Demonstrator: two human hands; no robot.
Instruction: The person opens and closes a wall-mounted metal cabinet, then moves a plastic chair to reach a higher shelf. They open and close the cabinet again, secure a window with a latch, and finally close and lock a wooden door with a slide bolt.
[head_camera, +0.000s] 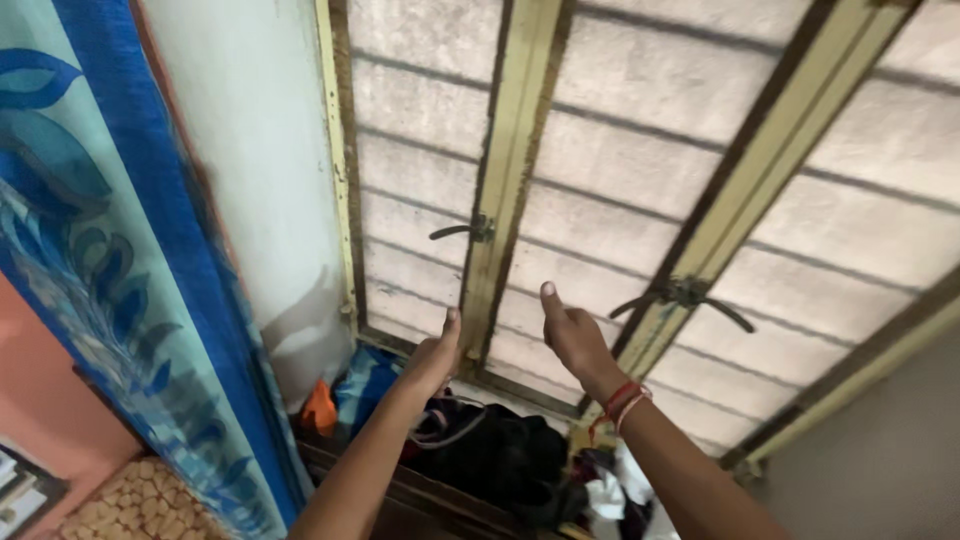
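In the head view, both arms reach up toward a window with frosted glass panes (600, 210) and a yellowish frame (510, 170). The left hand (435, 355) is in the lower centre of the frame. Its fingers point up and lie together against the bottom of the vertical frame bar; it holds nothing, and whether it presses or only touches the bar cannot be told. The right hand (572, 335) is just right of this bar, in front of a lower pane. Its hand is loosely curled with one finger or the thumb raised straight up, and nothing is pinched in it. A red thread band (625, 400) is around the right wrist.

A small dark latch handle (455, 231) sits on the bar above the left hand, well apart from it. A second latch (685, 297) is on the slanted bar at the right of the frame. A blue patterned curtain (110, 280) hangs at the left. At the bottom centre, on the sill, lies a heap of dark clothes (500, 455), with an orange piece (320, 408) beside it.
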